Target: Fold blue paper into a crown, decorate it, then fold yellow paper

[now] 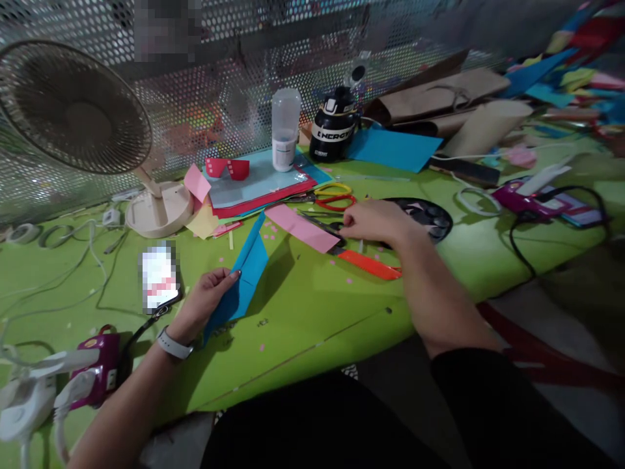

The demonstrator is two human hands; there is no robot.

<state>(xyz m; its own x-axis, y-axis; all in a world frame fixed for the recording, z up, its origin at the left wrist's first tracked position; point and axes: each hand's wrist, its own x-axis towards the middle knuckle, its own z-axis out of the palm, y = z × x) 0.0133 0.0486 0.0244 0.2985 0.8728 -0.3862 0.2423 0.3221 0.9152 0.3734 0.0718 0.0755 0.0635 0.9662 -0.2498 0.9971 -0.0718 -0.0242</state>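
Observation:
My left hand (215,293) is closed on a folded sheet of blue paper (249,277), the thumb pressed on its face and the sheet tilted above the green table. My right hand (375,221) is closed over dark-handled scissors (336,227), which its fingers partly hide. Just left of that hand lies a pink paper strip (303,228). An orange-handled tool (370,264), perhaps a cutter, rests in front of it. Other scissors with red and yellow handles (336,200) lie behind. A dark round dish (424,218) with paper scraps is partly covered by my right wrist.
A fan (159,208) and a phone (159,277) stand left on the green table (312,326). Red paper glasses (227,169), a clear bottle (284,130) and a black flask (334,127) are at the back. Purple power strips (100,371) with cables flank both sides.

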